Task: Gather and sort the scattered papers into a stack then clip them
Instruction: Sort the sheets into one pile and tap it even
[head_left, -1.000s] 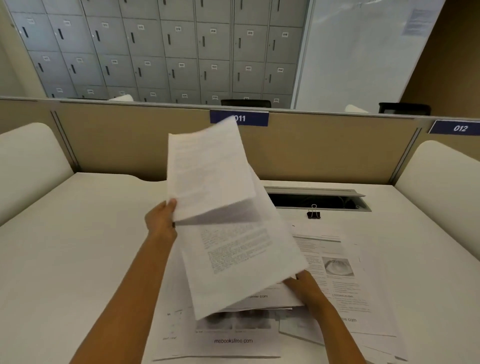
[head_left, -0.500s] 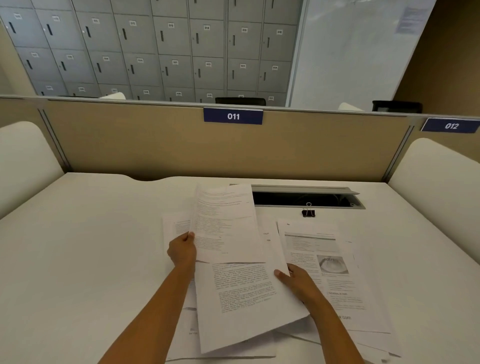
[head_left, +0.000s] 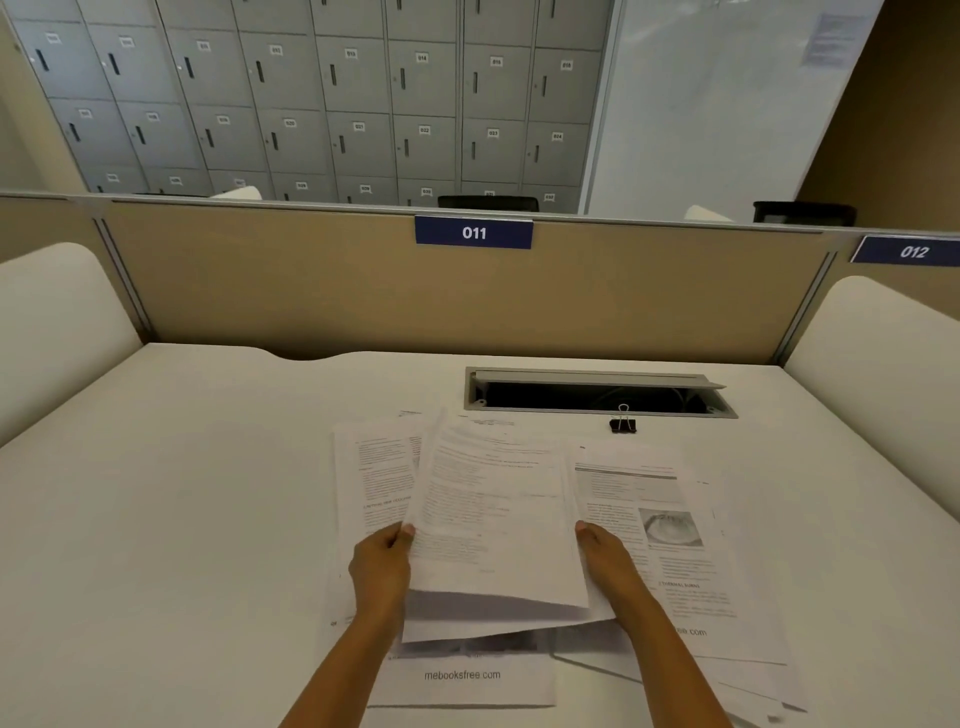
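Two or three printed sheets (head_left: 493, 519) lie together low over the desk, held at both side edges. My left hand (head_left: 382, 566) grips their left edge, thumb on top. My right hand (head_left: 605, 561) holds the right edge, fingers hidden under the paper. More printed pages lie scattered beneath: a page with a picture (head_left: 670, 530) to the right, a text page (head_left: 371, 478) to the left, and one reading mebooksfree.com (head_left: 462, 675) nearest me. A black binder clip (head_left: 623, 423) stands on the desk behind the papers.
The white desk (head_left: 182, 493) has an open cable slot (head_left: 592, 397) just behind the clip. A tan partition (head_left: 311, 291) labelled 011 closes the back, with white side panels (head_left: 52, 322) left and right. Grey lockers stand beyond.
The sheets were raised and splayed apart a second ago. Both hands have brought them down and together, the top sheet now lying over the lower one above the scattered pages.
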